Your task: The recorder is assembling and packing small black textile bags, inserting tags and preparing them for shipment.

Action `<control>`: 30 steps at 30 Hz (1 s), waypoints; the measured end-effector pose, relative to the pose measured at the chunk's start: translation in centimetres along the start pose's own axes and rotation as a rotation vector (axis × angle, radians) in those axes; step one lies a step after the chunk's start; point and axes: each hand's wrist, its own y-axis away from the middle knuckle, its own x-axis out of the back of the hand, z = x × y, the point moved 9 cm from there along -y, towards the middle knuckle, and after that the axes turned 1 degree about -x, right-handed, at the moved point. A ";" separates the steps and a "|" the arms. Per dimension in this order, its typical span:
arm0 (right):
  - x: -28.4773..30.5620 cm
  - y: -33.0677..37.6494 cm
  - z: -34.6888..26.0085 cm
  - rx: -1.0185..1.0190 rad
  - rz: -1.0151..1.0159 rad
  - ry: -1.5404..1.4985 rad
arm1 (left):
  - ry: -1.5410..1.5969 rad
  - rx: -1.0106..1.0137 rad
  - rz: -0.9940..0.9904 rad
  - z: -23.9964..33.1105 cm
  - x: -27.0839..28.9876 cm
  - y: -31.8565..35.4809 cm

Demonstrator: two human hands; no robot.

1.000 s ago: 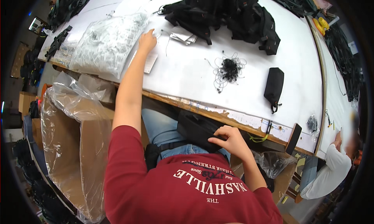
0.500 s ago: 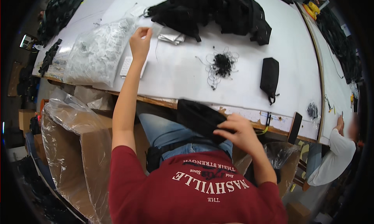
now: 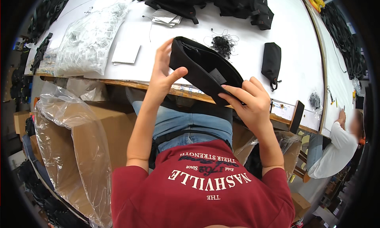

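Between my two hands is a black fabric pouch (image 3: 192, 71), its long mouth spread so the dark inside and a small grey label (image 3: 217, 76) show. My left hand (image 3: 164, 71) grips its far left end, thumb on the near side. At the right end, my right hand (image 3: 249, 99) pinches the edge between thumb and fingers. The pouch is above the table's front edge. Just beyond it lies a tangle of thin black cords (image 3: 223, 44). Another black pouch (image 3: 271, 61), closed, lies to the right on the white table (image 3: 158, 34).
A clear bag of white tags (image 3: 89, 40) and stacks of white cards (image 3: 126, 53) are at the left. Black bags (image 3: 245, 6) are piled at the back. A phone-like black slab (image 3: 297, 116) stands at the front edge. Plastic-lined cardboard boxes (image 3: 75, 160) are below left; a co-worker (image 3: 336, 148) is at right.
My left hand has come down from over the table and taken hold of the pouch's left end. The pouch has risen from my lap, and its mouth is now spread.
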 end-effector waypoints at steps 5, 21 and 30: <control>-0.3 1.2 -0.3 -0.126 0.144 -0.176 | 0.761 0.340 0.153 -3.9 -1.6 1.2; -2.3 0.6 3.2 -0.389 0.105 -0.660 | 0.702 0.592 0.028 -4.3 -6.2 3.1; -1.1 0.3 3.4 -0.177 0.182 -0.399 | 0.631 0.638 -0.128 -3.2 -8.2 4.4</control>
